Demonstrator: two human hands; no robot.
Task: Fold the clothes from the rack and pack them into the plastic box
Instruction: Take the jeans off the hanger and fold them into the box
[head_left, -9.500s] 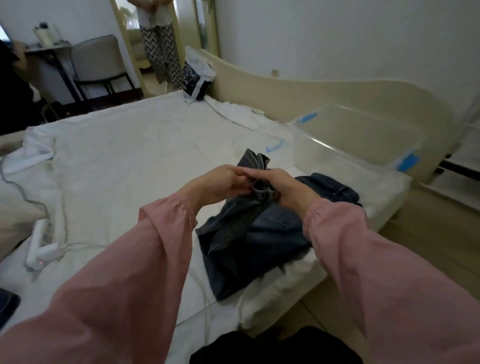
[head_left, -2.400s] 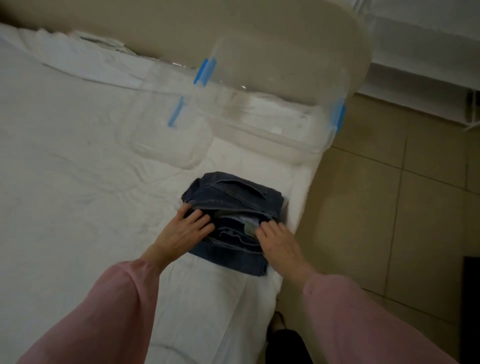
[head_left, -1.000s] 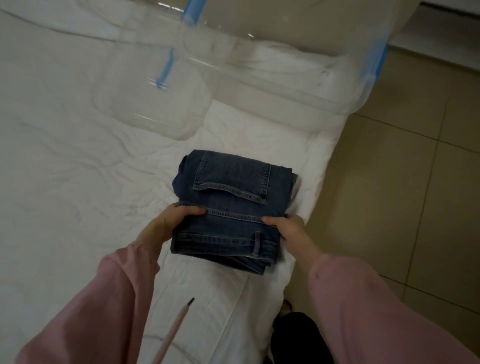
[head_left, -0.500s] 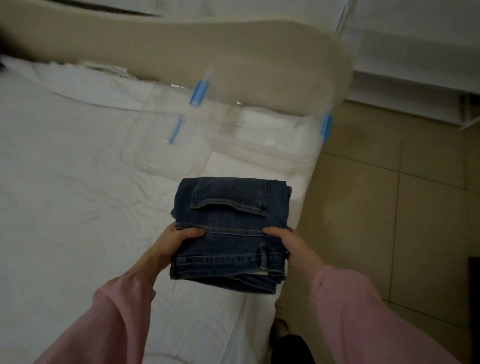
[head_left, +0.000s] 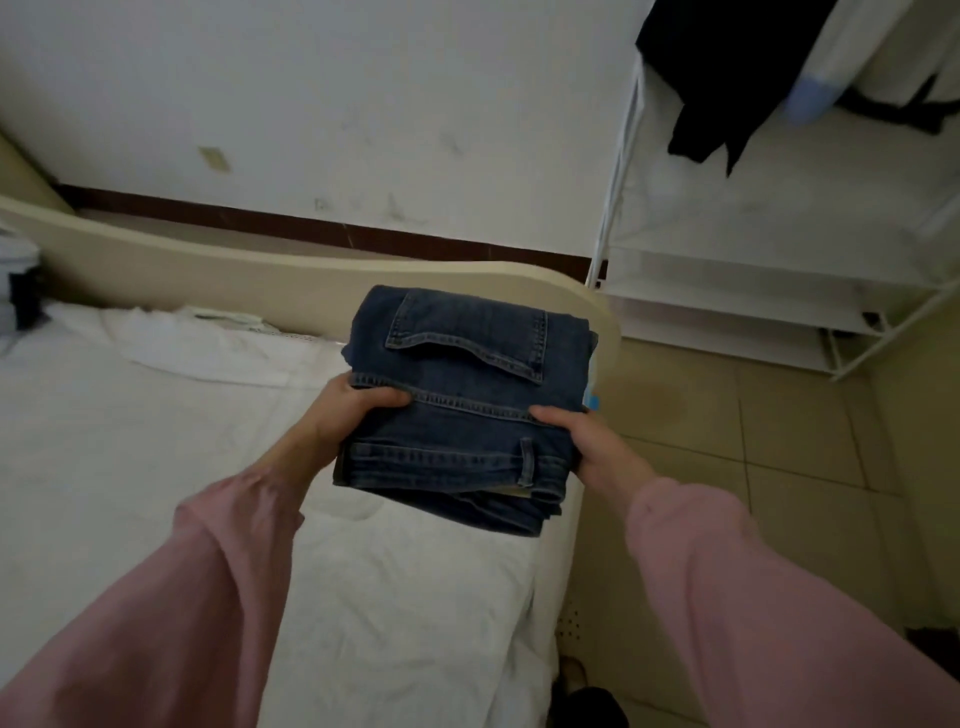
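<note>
My left hand (head_left: 340, 415) has its grip clamped on the left edge of the folded dark-blue denim jeans (head_left: 467, 400), thumb on top. The jeans sit between both grips, held above the white-sheeted bed (head_left: 156, 441). My right hand (head_left: 589, 441) has its grip clamped on their right edge.

A white, creased sheet (head_left: 130, 441) covers the bed, bounded on its far side by a curved beige board (head_left: 260, 270). Behind it a scuffed white wall (head_left: 363, 104) meets a dark skirting strip (head_left: 311, 228), and beige floor tiles (head_left: 779, 441) lie beside the bed.
</note>
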